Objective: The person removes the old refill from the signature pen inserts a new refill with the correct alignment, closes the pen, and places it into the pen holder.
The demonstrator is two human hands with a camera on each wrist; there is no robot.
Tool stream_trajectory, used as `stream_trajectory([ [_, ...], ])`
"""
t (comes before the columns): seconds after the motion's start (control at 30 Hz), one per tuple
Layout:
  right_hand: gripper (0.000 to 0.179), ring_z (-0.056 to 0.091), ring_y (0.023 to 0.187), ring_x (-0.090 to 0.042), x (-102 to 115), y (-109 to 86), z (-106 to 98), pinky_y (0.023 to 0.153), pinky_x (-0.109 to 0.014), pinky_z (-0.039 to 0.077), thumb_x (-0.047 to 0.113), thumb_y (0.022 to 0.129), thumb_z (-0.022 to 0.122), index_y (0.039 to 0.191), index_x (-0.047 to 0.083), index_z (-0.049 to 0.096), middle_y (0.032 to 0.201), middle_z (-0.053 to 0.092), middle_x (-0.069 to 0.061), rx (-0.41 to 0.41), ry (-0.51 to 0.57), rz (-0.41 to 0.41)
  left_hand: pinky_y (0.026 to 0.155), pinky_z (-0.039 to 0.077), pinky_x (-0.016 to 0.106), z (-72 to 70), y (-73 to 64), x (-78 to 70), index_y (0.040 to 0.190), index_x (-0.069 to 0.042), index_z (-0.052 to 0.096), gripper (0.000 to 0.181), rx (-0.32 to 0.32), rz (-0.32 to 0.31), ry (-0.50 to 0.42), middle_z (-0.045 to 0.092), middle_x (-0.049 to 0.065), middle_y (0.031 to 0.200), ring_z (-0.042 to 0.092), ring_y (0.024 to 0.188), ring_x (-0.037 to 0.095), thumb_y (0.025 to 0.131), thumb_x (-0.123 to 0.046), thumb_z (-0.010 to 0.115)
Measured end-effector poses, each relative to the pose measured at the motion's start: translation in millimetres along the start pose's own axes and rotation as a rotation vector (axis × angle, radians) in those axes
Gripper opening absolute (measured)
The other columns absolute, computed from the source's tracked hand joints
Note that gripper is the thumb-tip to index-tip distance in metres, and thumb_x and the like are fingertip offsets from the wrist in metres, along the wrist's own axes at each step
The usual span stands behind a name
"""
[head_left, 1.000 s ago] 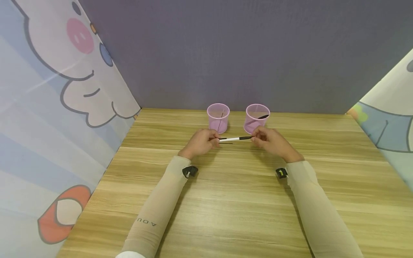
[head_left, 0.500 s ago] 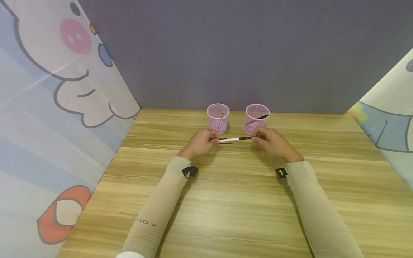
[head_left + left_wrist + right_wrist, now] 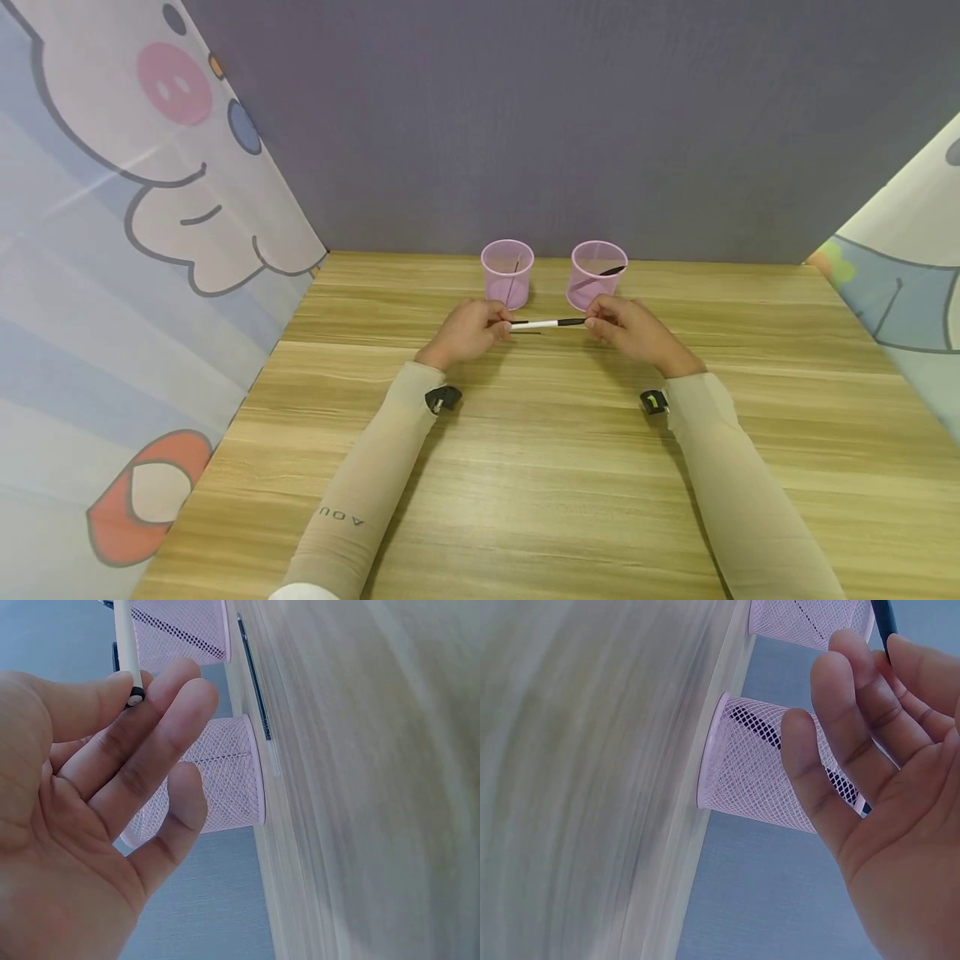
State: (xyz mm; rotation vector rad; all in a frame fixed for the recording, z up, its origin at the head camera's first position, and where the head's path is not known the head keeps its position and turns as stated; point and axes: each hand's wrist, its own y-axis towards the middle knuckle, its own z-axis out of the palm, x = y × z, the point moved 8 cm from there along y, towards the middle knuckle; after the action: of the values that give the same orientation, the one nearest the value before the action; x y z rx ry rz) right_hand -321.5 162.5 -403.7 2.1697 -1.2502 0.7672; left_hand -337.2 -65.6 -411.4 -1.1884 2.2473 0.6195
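Note:
Both hands hold a white pen with black ends (image 3: pixel 536 324) level above the table. My left hand (image 3: pixel 467 332) pinches its left end between thumb and index finger; in the left wrist view the other fingers are spread loosely. The right hand (image 3: pixel 628 331) pinches the black right end with thumb and fingertips. A thin pen refill (image 3: pixel 253 679) lies on the table below the pen. Behind the left hand stands a pink mesh cup (image 3: pixel 507 275) with a thin dark stick, likely a refill, leaning inside. A second pink mesh cup (image 3: pixel 592 283) behind the right hand contains a dark pen (image 3: pixel 612 272).
The wood-grain table (image 3: pixel 555 483) ends at a grey panel (image 3: pixel 525 125) just behind the cups. Printed cartoon curtains (image 3: pixel 97 292) hang on the left and right sides. Dark wrist cameras (image 3: pixel 444 398) sit on both sleeves.

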Motion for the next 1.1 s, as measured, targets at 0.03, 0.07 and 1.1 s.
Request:
stream_trajectory([
  [0.03, 0.009, 0.060, 0.074, -0.017, 0.0, 0.2, 0.2, 0.065, -0.025, 0.050, 0.012, 0.103, 0.061, 0.097, 0.006, 0.062, 0.082, 0.066, -0.012, 0.000, -0.004, -0.001, 0.071, 0.058, 0.023, -0.1, 0.1, -0.3, 0.106, -0.005, 0.073, 0.014, -0.001, 0.001, 0.004, 0.077, 0.003, 0.087, 0.072, 0.075, 0.011, 0.101, -0.013, 0.064],
  [0.07, 0.009, 0.059, 0.073, -0.016, -0.2, 0.4, 0.3, 0.065, -0.025, 0.050, 0.012, 0.103, 0.061, 0.097, 0.006, 0.062, 0.081, 0.066, -0.011, 0.000, -0.006, -0.001, 0.071, 0.058, 0.023, -0.2, 0.1, -0.5, 0.106, -0.005, 0.073, 0.014, -0.001, 0.000, 0.005, 0.077, 0.003, 0.087, 0.072, 0.075, 0.011, 0.101, -0.013, 0.064],
  [1.1, 0.015, 0.058, 0.072, -0.018, -6.5, 0.5, 6.1, 0.062, -0.028, 0.046, 0.014, 0.105, 0.055, 0.099, 0.003, 0.063, 0.077, 0.065, -0.005, 0.042, -0.052, 0.051, 0.074, 0.058, 0.026, -3.4, -0.2, -2.5, 0.104, -0.009, 0.073, 0.011, -0.042, -0.031, 0.056, 0.076, 0.000, 0.085, 0.073, 0.073, 0.009, 0.101, -0.016, 0.065],
])
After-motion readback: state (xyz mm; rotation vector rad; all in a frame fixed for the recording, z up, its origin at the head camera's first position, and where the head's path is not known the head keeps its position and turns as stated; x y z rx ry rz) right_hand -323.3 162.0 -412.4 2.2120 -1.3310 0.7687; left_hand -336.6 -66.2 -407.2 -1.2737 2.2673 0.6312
